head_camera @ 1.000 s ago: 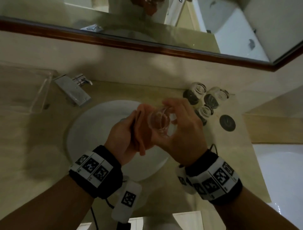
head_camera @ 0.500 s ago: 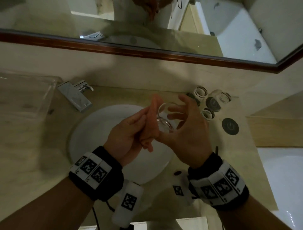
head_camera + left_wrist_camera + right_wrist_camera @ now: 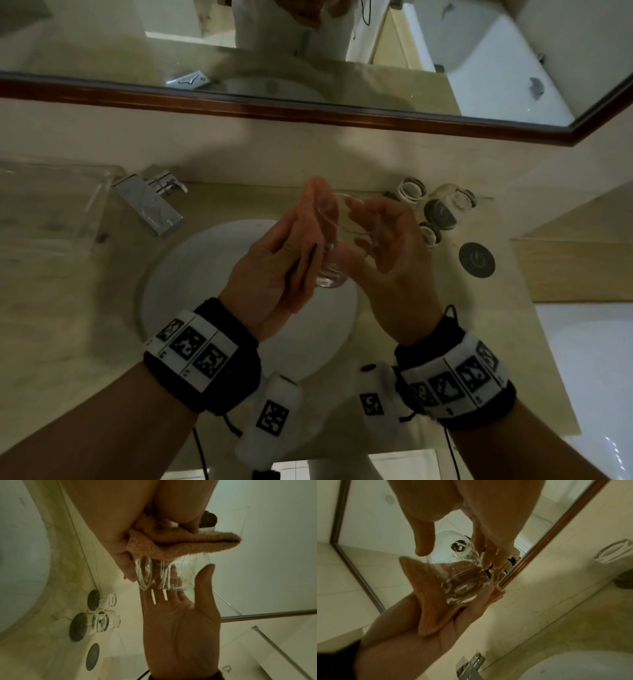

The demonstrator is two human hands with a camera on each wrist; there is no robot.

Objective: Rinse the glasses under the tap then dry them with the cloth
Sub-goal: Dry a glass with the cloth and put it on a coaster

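Observation:
Over the white sink (image 3: pixel 191 274) I hold a clear glass (image 3: pixel 337 240) on its side between both hands. My left hand (image 3: pixel 270 270) pinches a folded pink cloth (image 3: pixel 308 219) under its thumb and presses it against the glass's base and side. My right hand (image 3: pixel 394 246) cradles the glass from the right, fingers spread and loosely curled round it, thumb near the rim. The left wrist view has the cloth (image 3: pixel 180 543) lying on the glass (image 3: pixel 164 574). Seen from the right wrist, the glass's base (image 3: pixel 462 580) sits on the cloth (image 3: pixel 429 595).
A chrome tap (image 3: pixel 150 205) stands at the sink's back left, beside a clear tray (image 3: pixel 51 205). Three more glasses (image 3: pixel 412 190) (image 3: pixel 459 200) (image 3: pixel 430 233) stand on dark coasters at the back right, by one bare coaster (image 3: pixel 477 259). A framed mirror (image 3: pixel 308 113) runs along the wall.
My right hand has turned from wrapping over the glass to palm-up with fingers spread. The cloth has slid up along the glass, and both hands sit slightly farther from me.

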